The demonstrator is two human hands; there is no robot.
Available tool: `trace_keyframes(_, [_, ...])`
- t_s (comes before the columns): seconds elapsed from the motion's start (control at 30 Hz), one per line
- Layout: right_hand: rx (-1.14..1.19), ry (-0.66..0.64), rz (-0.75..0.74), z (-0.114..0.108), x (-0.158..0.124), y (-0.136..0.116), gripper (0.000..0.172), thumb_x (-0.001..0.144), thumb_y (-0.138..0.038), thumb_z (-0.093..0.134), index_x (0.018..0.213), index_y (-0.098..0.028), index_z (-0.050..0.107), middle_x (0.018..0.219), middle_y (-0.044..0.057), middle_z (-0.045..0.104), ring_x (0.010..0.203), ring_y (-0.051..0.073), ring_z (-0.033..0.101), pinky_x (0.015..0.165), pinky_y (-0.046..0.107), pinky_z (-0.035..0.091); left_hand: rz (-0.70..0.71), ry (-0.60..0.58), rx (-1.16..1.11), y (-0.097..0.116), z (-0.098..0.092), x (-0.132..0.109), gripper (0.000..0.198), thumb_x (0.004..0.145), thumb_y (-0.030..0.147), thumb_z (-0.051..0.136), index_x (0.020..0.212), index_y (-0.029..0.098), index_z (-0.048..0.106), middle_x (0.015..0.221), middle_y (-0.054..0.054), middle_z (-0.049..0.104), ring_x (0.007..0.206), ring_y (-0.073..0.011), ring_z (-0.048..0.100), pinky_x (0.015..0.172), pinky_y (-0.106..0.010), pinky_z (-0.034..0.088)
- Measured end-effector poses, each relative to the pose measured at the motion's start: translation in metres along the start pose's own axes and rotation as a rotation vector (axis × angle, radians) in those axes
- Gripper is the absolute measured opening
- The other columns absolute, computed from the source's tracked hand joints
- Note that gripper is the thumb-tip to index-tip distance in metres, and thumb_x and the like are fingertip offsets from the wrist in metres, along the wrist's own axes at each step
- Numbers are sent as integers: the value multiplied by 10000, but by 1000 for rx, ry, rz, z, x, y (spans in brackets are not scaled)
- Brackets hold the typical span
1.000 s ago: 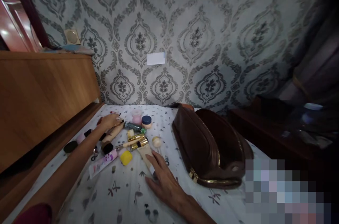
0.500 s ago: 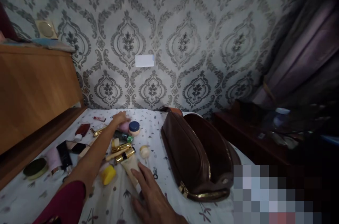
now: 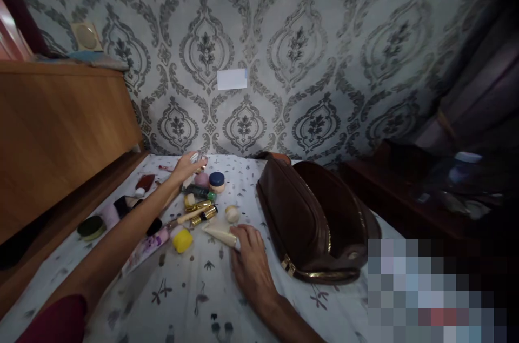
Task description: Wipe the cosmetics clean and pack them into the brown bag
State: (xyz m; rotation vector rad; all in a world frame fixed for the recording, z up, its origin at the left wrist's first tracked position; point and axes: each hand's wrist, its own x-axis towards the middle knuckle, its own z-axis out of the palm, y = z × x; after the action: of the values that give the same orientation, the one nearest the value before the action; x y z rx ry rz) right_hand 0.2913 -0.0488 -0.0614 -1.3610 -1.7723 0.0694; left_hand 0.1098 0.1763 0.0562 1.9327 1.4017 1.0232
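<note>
My left hand (image 3: 187, 165) reaches to the far side of a scatter of cosmetics and closes on a small clear-topped jar (image 3: 198, 159), lifted just above the pink jar (image 3: 201, 179). My right hand (image 3: 250, 256) curls its fingers over the end of a cream tube (image 3: 219, 232) lying on the white patterned sheet (image 3: 194, 294). Between the hands lie a blue-lidded jar (image 3: 217, 181), a green tube (image 3: 199, 191), gold lipsticks (image 3: 201, 212), a small round pot (image 3: 232, 213) and a yellow cap (image 3: 182, 240).
An open brown leather bag (image 3: 320, 219) lies right of my right hand. A wooden headboard (image 3: 60, 127) runs along the left. More cosmetics, among them a dark round compact (image 3: 91, 227), lie near it. Patterned wallpaper is behind; a dark side table (image 3: 425, 197) stands right.
My left hand moved from the near-left items to the far jars and picked up a small clear-topped jar. My right hand went from lying flat to curling over the cream tube, which turned sideways.
</note>
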Motion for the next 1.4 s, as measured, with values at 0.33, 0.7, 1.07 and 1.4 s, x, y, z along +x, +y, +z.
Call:
trace_keyframes(0.33, [296, -91, -120, -13, -2, -19, 649, 901, -393, 617, 1456, -214, 332, 1305, 147, 544, 1178, 283, 574, 974, 461, 520, 139, -243, -209, 34, 10, -197, 606, 798, 464, 722, 1327, 217, 562, 1303, -93, 635, 1206, -302, 584, 1014, -414, 476])
trace_keyframes(0.7, [-145, -381, -365, -15, -4, -23, 637, 848, -445, 696, 1373, -134, 512, 1317, 207, 604, 1342, 364, 451, 1145, 668, 213, 247, -290, 94, -18, 11, -258, 578, 923, 419, 561, 1442, 197, 438, 1446, -139, 517, 1345, -290, 475, 1136, -466, 378])
trace_keyframes(1.07, [-179, -345, -211, -16, -12, -43, 745, 787, -582, 721, 1370, -165, 519, 1251, 192, 652, 1157, 363, 556, 982, 553, 411, 113, -190, 119, -18, -2, -265, 386, 976, 396, 434, 1299, 185, 421, 1319, -148, 578, 1242, -278, 553, 1059, -465, 433])
trace_keyframes(1.4, [35, -387, -153, -4, -19, -33, 915, 782, -425, 771, 1512, -165, 285, 1394, 187, 544, 1276, 337, 539, 1021, 507, 476, 279, -122, 162, -23, 4, -267, 267, 1004, 311, 396, 1051, 207, 638, 1038, -74, 585, 993, -223, 583, 855, -342, 503])
